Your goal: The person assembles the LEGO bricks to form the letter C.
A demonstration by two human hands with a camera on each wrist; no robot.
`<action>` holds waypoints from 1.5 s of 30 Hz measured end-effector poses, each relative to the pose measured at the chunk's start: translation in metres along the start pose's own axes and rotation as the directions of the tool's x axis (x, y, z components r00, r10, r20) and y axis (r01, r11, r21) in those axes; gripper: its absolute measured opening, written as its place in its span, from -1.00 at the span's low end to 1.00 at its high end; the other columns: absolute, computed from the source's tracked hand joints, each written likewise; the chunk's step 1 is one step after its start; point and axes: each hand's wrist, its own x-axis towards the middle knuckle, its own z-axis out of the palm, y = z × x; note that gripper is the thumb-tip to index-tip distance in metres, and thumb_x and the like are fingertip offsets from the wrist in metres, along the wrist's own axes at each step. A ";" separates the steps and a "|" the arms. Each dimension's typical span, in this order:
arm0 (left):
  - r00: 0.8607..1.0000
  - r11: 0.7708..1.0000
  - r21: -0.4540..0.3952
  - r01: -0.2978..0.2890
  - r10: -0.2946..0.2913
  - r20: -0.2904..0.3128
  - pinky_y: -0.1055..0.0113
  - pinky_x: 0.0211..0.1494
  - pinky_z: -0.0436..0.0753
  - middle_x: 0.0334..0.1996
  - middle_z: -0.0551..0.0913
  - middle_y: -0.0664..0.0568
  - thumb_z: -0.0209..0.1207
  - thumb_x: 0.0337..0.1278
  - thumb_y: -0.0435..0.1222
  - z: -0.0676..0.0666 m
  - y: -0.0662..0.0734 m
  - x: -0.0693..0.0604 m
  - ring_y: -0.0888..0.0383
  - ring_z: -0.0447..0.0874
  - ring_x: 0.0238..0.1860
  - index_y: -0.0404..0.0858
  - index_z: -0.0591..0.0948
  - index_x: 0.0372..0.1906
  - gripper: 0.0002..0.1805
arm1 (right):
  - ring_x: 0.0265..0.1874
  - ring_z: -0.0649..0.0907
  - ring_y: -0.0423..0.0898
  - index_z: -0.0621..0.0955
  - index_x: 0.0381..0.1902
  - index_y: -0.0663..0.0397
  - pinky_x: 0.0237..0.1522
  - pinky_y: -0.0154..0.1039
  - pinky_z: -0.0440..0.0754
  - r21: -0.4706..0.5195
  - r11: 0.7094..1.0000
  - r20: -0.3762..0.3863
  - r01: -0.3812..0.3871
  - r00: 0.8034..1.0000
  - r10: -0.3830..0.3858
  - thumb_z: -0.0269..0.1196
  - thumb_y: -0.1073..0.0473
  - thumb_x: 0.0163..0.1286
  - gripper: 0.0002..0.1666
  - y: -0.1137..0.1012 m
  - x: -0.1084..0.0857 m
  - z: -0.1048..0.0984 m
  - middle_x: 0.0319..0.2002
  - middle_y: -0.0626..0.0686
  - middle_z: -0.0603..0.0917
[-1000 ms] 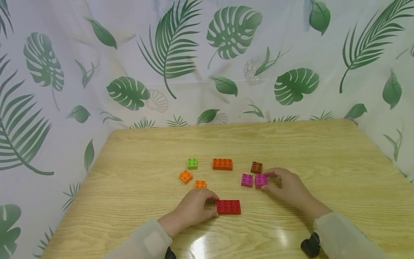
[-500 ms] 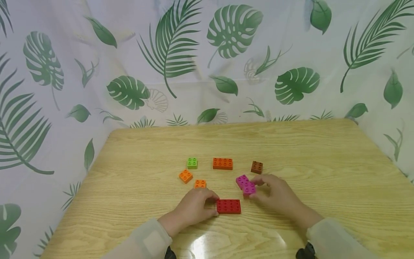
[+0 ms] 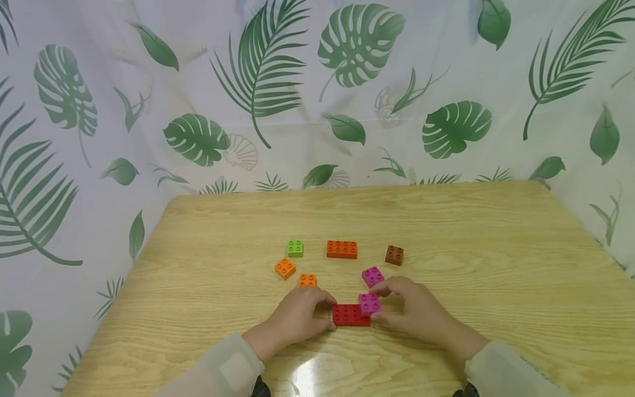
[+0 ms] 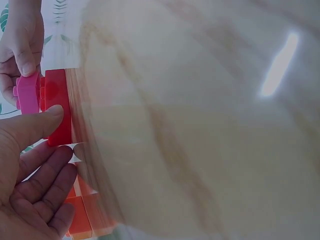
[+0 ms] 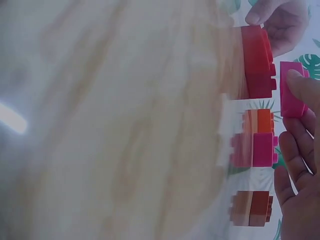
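A person's left hand (image 3: 297,315) pinches a long red studded brick (image 3: 345,314) on the worktop (image 3: 471,231), seemingly to steady it, while the right hand (image 3: 419,310) pinches a magenta four-stud brick (image 3: 369,302) just above its right end.

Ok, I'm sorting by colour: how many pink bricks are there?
2: the first pink brick is pinched by the right hand over the right end of the red brick; the second pink brick lies farther back on the table.
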 end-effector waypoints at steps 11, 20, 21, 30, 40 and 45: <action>1.000 1.000 0.011 0.021 -0.021 0.007 0.27 0.11 0.48 -0.14 0.68 0.12 0.41 -0.04 -0.17 0.000 0.002 0.000 0.17 0.58 -0.04 -0.21 0.68 -0.09 -0.63 | -0.15 0.59 -0.19 0.62 -0.02 -0.11 -0.07 -0.05 0.56 -0.035 0.997 0.027 0.072 0.997 -0.071 0.40 -0.10 0.16 -0.56 0.002 -0.002 0.003 -0.08 -0.16 0.61; 1.000 0.999 0.019 0.029 -0.029 0.011 0.27 0.11 0.48 -0.13 0.67 0.12 0.40 -0.02 -0.17 -0.002 0.005 0.000 0.17 0.58 -0.04 -0.20 0.68 -0.09 -0.64 | -0.14 0.58 -0.19 0.64 -0.08 -0.13 -0.05 -0.06 0.56 -0.036 0.998 0.042 0.059 0.997 -0.057 0.44 -0.06 0.11 -0.58 -0.003 0.000 0.000 -0.11 -0.18 0.62; 0.999 0.999 0.020 0.030 -0.030 0.010 0.27 0.10 0.48 -0.14 0.67 0.12 0.40 -0.03 -0.17 -0.002 0.005 0.000 0.17 0.58 -0.04 -0.20 0.68 -0.09 -0.64 | -0.13 0.59 -0.18 0.65 -0.08 -0.12 -0.05 -0.06 0.55 -0.036 0.998 0.046 0.057 0.997 -0.055 0.45 -0.05 0.10 -0.58 -0.003 0.000 -0.001 -0.11 -0.18 0.62; 1.000 1.000 -0.006 0.027 -0.027 0.013 0.27 0.13 0.47 -0.11 0.67 0.10 0.41 -0.06 -0.16 0.000 0.001 -0.001 0.16 0.57 -0.02 -0.21 0.67 -0.05 -0.59 | -0.15 0.59 -0.16 0.65 -0.10 -0.10 -0.06 -0.08 0.56 -0.066 0.998 0.080 0.026 0.997 -0.021 0.46 -0.05 0.08 -0.58 -0.007 0.001 -0.003 -0.11 -0.16 0.62; 0.983 0.982 -0.182 0.053 -0.083 -0.162 0.15 0.13 0.49 -0.06 0.66 0.11 0.42 -0.04 -0.17 -0.013 -0.019 -0.009 0.11 0.57 0.01 -0.19 0.64 0.03 -0.54 | -0.20 0.58 -0.20 0.65 -0.09 -0.07 -0.12 -0.13 0.57 -0.074 0.997 0.086 0.023 0.996 -0.016 0.46 -0.07 0.07 -0.55 -0.005 0.002 -0.004 -0.13 -0.16 0.62; 0.946 0.965 -0.243 0.100 -0.168 -0.279 0.07 0.13 0.49 -0.03 0.65 0.11 0.44 -0.08 -0.22 -0.025 -0.034 -0.012 0.07 0.56 0.03 -0.19 0.64 0.04 -0.52 | -0.21 0.59 -0.20 0.65 -0.09 -0.07 -0.12 -0.13 0.57 -0.071 0.997 0.093 0.023 0.996 -0.016 0.45 -0.08 0.08 -0.54 -0.004 0.002 -0.004 -0.13 -0.15 0.61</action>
